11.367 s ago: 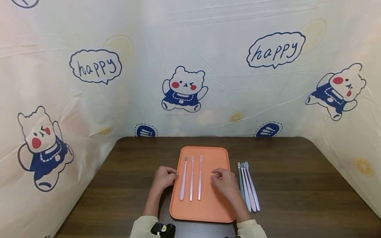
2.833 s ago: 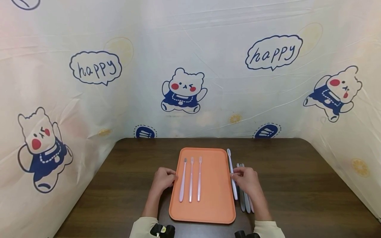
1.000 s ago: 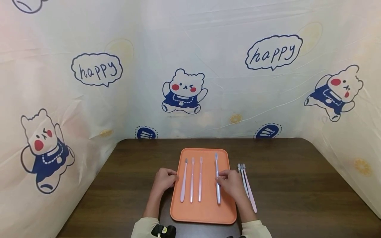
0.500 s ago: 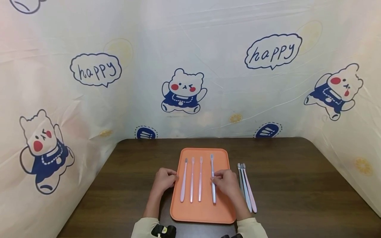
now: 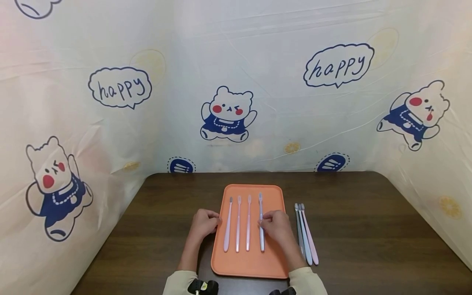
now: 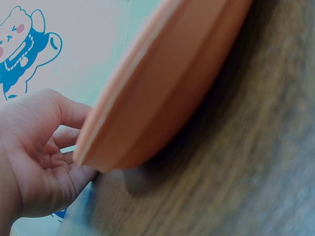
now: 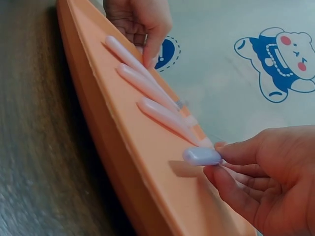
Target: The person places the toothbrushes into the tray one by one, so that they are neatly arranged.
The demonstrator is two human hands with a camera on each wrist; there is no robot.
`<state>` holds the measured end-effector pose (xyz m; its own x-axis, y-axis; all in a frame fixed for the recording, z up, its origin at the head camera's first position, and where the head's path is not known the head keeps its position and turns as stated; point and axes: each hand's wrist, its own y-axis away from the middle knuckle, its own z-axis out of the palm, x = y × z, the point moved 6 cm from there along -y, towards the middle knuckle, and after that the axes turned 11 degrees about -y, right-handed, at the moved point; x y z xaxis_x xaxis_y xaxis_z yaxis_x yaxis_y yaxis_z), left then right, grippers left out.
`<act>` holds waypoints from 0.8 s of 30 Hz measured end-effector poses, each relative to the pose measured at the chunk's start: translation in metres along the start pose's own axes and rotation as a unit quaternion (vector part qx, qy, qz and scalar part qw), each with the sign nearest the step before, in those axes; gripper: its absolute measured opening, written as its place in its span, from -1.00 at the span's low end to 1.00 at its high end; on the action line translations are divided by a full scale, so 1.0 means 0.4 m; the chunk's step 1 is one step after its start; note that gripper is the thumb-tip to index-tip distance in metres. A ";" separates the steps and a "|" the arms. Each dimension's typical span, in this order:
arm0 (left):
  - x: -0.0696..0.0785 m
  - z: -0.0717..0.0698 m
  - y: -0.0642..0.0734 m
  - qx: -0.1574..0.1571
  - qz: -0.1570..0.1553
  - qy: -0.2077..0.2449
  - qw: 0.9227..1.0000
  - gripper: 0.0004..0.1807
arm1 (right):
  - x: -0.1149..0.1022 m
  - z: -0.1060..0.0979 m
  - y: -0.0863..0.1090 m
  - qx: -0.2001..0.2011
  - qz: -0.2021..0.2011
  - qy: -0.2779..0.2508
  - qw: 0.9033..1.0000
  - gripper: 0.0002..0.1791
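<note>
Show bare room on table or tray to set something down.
Free: table right of the three loose toothbrushes; table left of the left hand; near strip of the tray below the handle ends.
Crowded: mid-tray, where three pinkish toothbrushes lie beside the blue toothbrush pinched by the right hand; narrow gap between tray and loose toothbrushes.

- Left hand: back uppermost in the head view; thumb and fingers bent in a grip.
- Right hand: thumb and forefinger opposed in a pinch; remaining fingers curled toward the palm.
- Left forearm and right forearm: both extended forward, slanting inward; bare beyond the pale sleeves.
- Relative position: hands apart, roughly level with each other.
</note>
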<state>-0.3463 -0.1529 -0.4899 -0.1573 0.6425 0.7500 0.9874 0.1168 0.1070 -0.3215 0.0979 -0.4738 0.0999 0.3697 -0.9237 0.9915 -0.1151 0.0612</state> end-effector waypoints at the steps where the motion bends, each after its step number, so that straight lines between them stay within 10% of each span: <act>1: 0.000 0.000 0.000 0.000 -0.002 -0.001 1.000 -0.80 | 0.000 0.002 0.000 0.000 0.001 0.002 1.000 -0.85; 24: 0.001 0.000 0.003 -0.001 -0.003 -0.001 1.000 -0.79 | 0.003 0.028 0.003 0.008 0.018 0.033 0.999 -0.87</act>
<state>-0.3450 -0.1526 -0.4896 -0.1626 0.6433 0.7482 0.9866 0.1186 0.1125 -0.3212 0.0878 -0.4791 0.1414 0.4256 -0.8938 0.9856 -0.1447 0.0871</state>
